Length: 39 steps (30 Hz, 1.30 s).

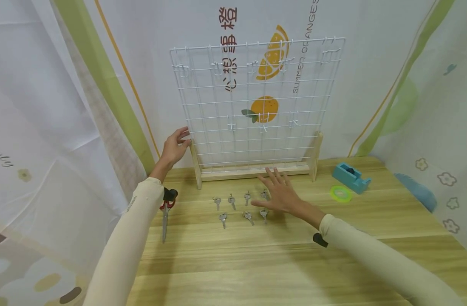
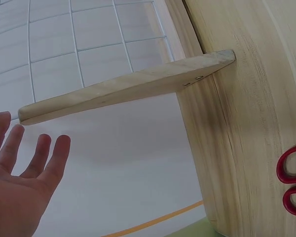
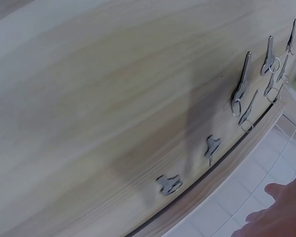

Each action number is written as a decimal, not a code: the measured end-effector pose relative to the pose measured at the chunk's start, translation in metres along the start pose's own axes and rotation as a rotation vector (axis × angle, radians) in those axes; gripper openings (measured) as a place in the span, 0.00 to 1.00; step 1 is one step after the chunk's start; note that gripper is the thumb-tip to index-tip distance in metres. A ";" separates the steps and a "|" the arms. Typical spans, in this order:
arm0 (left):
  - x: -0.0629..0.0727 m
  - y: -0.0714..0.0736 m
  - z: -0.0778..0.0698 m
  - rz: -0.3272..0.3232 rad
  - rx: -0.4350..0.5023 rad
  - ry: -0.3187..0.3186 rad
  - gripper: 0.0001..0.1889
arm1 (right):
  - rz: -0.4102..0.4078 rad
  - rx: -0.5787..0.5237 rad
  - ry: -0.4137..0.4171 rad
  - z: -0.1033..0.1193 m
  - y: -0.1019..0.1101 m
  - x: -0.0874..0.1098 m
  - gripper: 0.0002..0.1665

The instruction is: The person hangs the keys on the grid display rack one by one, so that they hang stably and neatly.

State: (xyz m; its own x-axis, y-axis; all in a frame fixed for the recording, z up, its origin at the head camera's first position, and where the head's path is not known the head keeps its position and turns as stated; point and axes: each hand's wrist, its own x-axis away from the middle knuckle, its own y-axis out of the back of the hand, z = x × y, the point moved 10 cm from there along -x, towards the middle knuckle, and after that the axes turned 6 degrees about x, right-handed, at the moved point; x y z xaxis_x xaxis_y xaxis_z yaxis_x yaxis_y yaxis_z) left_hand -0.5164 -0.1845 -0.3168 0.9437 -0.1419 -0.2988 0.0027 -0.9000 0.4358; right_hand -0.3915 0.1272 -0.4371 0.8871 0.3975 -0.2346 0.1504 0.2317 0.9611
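Observation:
A white wire grid rack (image 1: 256, 100) stands upright in a wooden base at the back of the table. Several silver keys (image 1: 223, 219) with small rings lie in two rows in front of it. At the rack's left side, my left hand (image 1: 175, 148) has its fingertips right by the top of the wooden side post (image 2: 123, 84), fingers loosely bent. My right hand (image 1: 281, 195) hovers with spread fingers over the right end of the key rows and overlaps one key (image 1: 265, 194) in the head view. Nothing shows between the fingers of either hand.
White hooks (image 1: 293, 121) hang on the grid in an upper and a lower row. Red-handled scissors (image 1: 165, 219) lie left of the keys. A blue tape dispenser (image 1: 351, 176) and a yellow-green ring (image 1: 341, 194) sit at the right. Printed curtains surround the table.

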 end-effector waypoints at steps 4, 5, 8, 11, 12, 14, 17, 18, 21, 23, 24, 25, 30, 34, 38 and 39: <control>-0.002 -0.002 0.004 0.003 0.037 0.024 0.28 | 0.011 -0.024 0.010 0.009 -0.004 -0.008 0.56; -0.003 -0.003 0.004 0.006 0.048 0.028 0.27 | 0.014 -0.033 0.011 0.011 -0.005 -0.010 0.55; -0.004 -0.008 0.006 0.025 0.077 0.035 0.25 | 0.021 -0.066 0.009 0.016 -0.007 -0.013 0.54; -0.004 -0.011 0.008 0.039 0.111 0.045 0.24 | 0.026 -0.091 0.003 0.021 -0.009 -0.017 0.53; -0.005 -0.012 0.009 0.042 0.118 0.047 0.23 | 0.027 -0.096 0.003 0.023 -0.009 -0.019 0.52; -0.005 -0.012 0.010 0.043 0.137 0.055 0.23 | 0.029 -0.112 0.008 0.028 -0.010 -0.023 0.51; -0.006 -0.011 0.012 0.046 0.155 0.069 0.22 | 0.024 -0.143 0.027 0.035 -0.011 -0.027 0.50; -0.006 -0.011 0.013 0.050 0.161 0.077 0.22 | 0.020 -0.152 0.035 0.037 -0.012 -0.029 0.50; -0.007 -0.012 0.016 0.063 0.190 0.104 0.21 | 0.003 -0.179 0.062 0.042 -0.013 -0.034 0.48; -0.008 -0.013 0.016 0.076 0.213 0.120 0.21 | -0.009 -0.194 0.082 0.045 -0.014 -0.037 0.47; -0.009 -0.014 0.017 0.085 0.221 0.126 0.21 | -0.011 -0.197 0.090 0.047 -0.015 -0.039 0.47; -0.009 -0.014 0.016 0.093 0.226 0.130 0.21 | -0.019 -0.203 0.101 0.049 -0.015 -0.041 0.46; -0.010 -0.014 0.016 0.115 0.260 0.152 0.21 | -0.062 -0.233 0.155 0.059 -0.012 -0.050 0.44; -0.010 -0.014 0.017 0.121 0.298 0.177 0.21 | -0.041 -0.289 0.168 0.065 -0.017 -0.056 0.41; -0.010 -0.014 0.019 0.119 0.312 0.201 0.21 | 0.011 -0.376 0.165 0.071 -0.026 -0.060 0.38; -0.010 -0.014 0.020 0.117 0.309 0.205 0.21 | 0.023 -0.396 0.164 0.072 -0.029 -0.060 0.37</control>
State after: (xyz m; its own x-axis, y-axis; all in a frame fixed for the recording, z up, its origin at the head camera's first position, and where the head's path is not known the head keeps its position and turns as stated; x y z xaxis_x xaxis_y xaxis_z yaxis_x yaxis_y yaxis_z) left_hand -0.5326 -0.1784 -0.3368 0.9783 -0.1940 -0.0730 -0.1793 -0.9687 0.1717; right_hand -0.4178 0.0323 -0.4398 0.8021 0.5353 -0.2648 -0.0763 0.5315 0.8436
